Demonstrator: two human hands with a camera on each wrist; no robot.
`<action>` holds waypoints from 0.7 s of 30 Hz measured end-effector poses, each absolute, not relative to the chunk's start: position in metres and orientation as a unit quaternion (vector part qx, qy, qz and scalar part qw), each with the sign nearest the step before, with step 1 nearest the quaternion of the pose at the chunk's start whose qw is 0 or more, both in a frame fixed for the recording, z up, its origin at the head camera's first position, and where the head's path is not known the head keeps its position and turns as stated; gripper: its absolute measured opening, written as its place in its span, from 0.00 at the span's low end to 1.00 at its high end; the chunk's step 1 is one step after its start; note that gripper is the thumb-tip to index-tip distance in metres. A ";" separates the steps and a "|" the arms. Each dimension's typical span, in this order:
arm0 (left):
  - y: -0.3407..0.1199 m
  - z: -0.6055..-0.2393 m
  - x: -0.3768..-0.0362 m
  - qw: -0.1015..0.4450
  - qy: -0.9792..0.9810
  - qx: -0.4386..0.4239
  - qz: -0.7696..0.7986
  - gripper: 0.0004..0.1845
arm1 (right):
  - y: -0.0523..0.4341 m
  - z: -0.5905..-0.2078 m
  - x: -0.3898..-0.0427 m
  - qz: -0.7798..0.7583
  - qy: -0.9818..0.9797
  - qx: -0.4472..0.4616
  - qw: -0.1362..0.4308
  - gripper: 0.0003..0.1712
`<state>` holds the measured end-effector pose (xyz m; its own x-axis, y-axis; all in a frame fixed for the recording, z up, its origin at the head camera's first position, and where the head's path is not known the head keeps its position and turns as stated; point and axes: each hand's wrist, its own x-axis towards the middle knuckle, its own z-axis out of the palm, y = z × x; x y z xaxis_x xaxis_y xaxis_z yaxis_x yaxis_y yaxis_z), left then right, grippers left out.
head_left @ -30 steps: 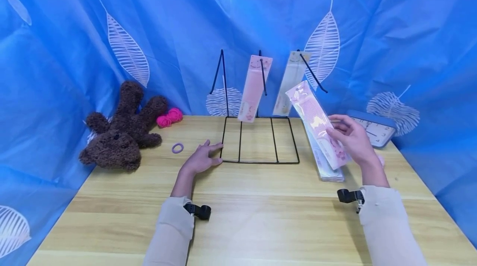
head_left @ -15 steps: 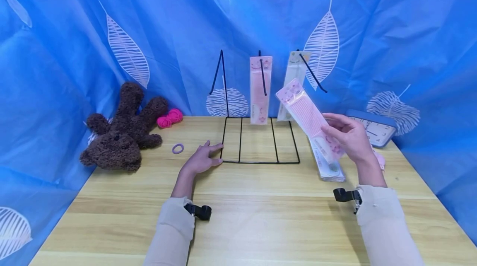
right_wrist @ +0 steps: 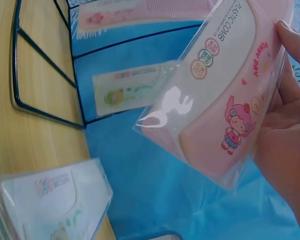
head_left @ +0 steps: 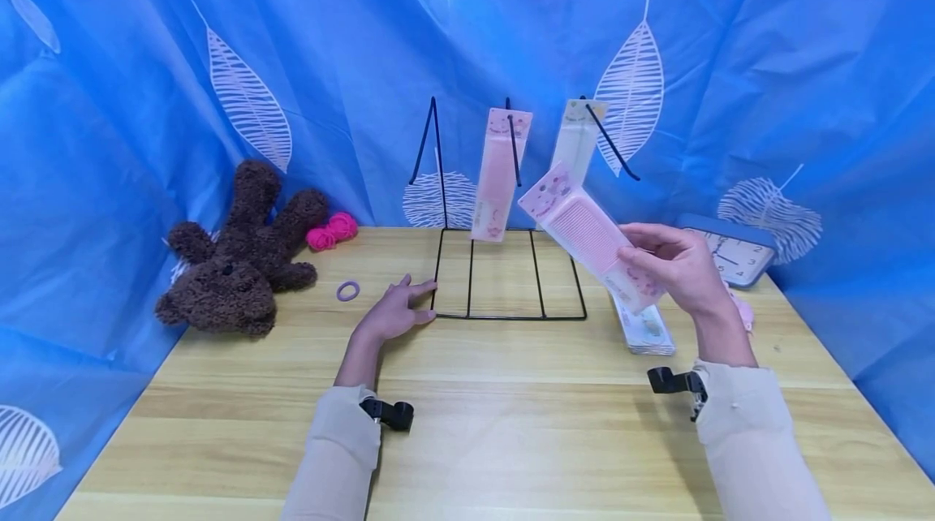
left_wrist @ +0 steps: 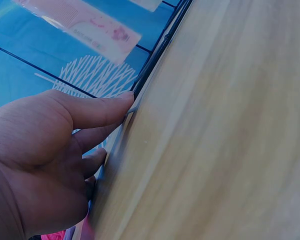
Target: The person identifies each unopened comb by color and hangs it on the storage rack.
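Note:
A pink plastic comb (head_left: 588, 230) in a clear packet is pinched near its lower end by my right hand (head_left: 675, 265), tilted with its card top toward the upper left. My left hand (head_left: 394, 310) lies at the left side of a black wire rack (head_left: 526, 318), thumb and forefinger extended and touching its base wire. From the rack's middle hook hangs another pink packaged comb (head_left: 498, 172). A pale green packaged comb (head_left: 577, 135) hangs on the right hook, its lower part behind the held comb. Nothing hangs on the left hook (head_left: 424, 139).
Below my right hand lies a stack of packaged combs (head_left: 646, 330). A blue clock (head_left: 738, 249) stands behind that hand, with a pink object (head_left: 741, 310) partly hidden nearby. A brown teddy bear (head_left: 241, 261), pink yarn (head_left: 332, 230) and a purple ring (head_left: 348, 290) lie at left.
My right hand has moved slightly left, bringing the pink comb toward the rack and tilting it further over. The hanging combs have swung a little. My left hand stays put.

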<state>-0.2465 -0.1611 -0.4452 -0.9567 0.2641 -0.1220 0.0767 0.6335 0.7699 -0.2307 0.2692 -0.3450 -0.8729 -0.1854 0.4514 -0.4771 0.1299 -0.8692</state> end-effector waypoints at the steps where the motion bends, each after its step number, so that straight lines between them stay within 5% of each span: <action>1: -0.161 -0.445 -0.246 0.112 0.897 0.096 0.418 0.32 | 0.268 -0.343 -0.230 0.620 -0.742 0.225 0.118 0.17; 21: -0.163 -0.447 -0.247 0.109 0.894 0.102 0.422 0.31 | 0.246 -0.335 -0.235 0.598 -0.749 0.255 0.130 0.17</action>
<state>-0.2471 -0.1625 -0.4469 -0.9556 0.2739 -0.1087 0.0900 0.6226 0.7773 -0.2353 0.2457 -0.3347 -0.8358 -0.2263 0.5003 -0.5380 0.1553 -0.8285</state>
